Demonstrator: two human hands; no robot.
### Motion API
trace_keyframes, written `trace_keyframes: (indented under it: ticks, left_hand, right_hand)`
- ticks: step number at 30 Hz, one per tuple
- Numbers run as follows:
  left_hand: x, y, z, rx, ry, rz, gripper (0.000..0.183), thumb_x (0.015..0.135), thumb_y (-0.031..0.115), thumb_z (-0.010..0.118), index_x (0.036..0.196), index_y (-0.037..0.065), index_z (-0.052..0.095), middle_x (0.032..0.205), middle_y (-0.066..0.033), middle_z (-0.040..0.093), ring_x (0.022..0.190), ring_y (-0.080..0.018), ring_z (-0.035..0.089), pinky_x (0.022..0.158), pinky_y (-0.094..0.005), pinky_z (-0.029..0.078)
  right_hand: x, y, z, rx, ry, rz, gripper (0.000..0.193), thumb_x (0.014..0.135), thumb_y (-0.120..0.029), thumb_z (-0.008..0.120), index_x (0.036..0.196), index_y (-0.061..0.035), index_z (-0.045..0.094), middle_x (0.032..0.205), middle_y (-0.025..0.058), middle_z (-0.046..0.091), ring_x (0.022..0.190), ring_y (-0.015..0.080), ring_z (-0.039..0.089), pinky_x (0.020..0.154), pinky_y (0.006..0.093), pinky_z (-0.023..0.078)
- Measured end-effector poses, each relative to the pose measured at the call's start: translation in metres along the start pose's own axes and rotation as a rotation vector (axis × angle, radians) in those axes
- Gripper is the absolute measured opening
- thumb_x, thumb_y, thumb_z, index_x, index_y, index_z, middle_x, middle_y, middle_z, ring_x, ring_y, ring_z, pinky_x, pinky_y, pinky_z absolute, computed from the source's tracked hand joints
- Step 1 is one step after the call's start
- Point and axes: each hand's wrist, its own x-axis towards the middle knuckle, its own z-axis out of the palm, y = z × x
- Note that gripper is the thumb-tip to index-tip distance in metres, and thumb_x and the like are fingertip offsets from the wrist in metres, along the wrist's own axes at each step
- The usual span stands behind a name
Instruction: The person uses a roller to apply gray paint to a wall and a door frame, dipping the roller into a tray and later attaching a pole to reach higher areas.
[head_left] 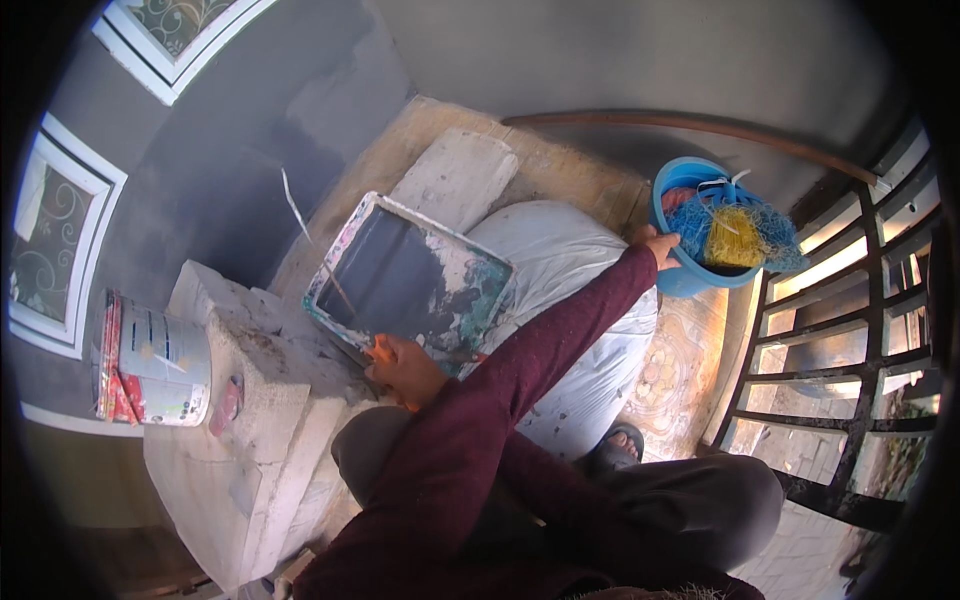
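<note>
While the left hand (657,247) reaches out to the far right and grips the near side of a blue bucket (690,278) at its rim, the right hand (405,371), crossed beneath that arm, is closed around an orange-handled tool (381,349), its working end hard to make out. The bucket therefore sits at the left fingertips, well apart from the right hand; blue and yellow netting (735,235) fills it and spills over its edge. Just beyond the right hand lies a shallow tray (375,215), tilted in view, smeared with dark grey and with a thin rod leaning across it. Next to the tray bulges a white sack (585,250), and behind them rests a pale slab (457,178). To the left, beside a stepped pale block (240,335), stands a white-and-red pail (165,365); its side bears printed dark lines, too small to read. Farther right, a dark metal grille (868,330) borders the tiled floor (675,370).
</note>
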Motion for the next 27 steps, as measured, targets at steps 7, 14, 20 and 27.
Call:
trace_keyframes:
  ticks: [7, 14, 20, 27]
  left_hand:
    - [-0.037, 0.019, -0.005, 0.785, 0.178, 0.419, 0.041, 0.084, 0.019, 0.065, 0.112, -0.005, 0.048, 0.110, -0.0203, 0.053, 0.099, -0.0262, 0.057, 0.083, -0.0367, 0.053]
    - [-0.235, 0.092, 0.072, 0.701, -0.309, 0.889, 0.024, 0.083, 0.008, 0.057, 0.104, -0.002, 0.050, 0.090, -0.0131, 0.061, 0.088, -0.0295, 0.063, 0.083, -0.0381, 0.045]
    - [-0.341, 0.149, 0.047, 1.524, -0.391, 1.219, 0.017, 0.080, 0.006, 0.058, 0.096, 0.002, 0.053, 0.083, -0.0065, 0.056, 0.085, -0.0225, 0.061, 0.099, -0.0511, 0.035]
    - [-0.424, 0.187, 0.010, 1.461, -0.180, 1.308, 0.021, 0.081, 0.006, 0.057, 0.101, 0.000, 0.055, 0.098, -0.0143, 0.059, 0.098, -0.0255, 0.062, 0.104, -0.0561, 0.033]
  right_hand:
    - [0.004, -0.003, 0.013, 0.035, 0.006, 0.030, 0.044, 0.077, -0.011, 0.064, 0.117, -0.0004, 0.051, 0.063, -0.0017, 0.048, 0.043, 0.0064, 0.041, 0.040, 0.0243, 0.032]
    - [0.016, -0.012, -0.002, -0.128, 0.071, -0.114, 0.052, 0.081, -0.014, 0.062, 0.126, 0.0012, 0.039, 0.068, 0.0029, 0.052, 0.042, 0.0089, 0.045, 0.038, 0.0255, 0.036]
    - [0.036, -0.050, -0.003, -0.122, 0.008, -0.224, 0.057, 0.087, -0.013, 0.058, 0.136, -0.0053, 0.032, 0.073, 0.0055, 0.052, 0.042, 0.0099, 0.047, 0.037, 0.0251, 0.039]
    - [0.064, -0.040, -0.006, -0.056, 0.118, -0.249, 0.057, 0.094, -0.018, 0.052, 0.144, -0.0121, 0.025, 0.073, 0.0039, 0.048, 0.052, 0.0109, 0.050, 0.038, 0.0263, 0.044]
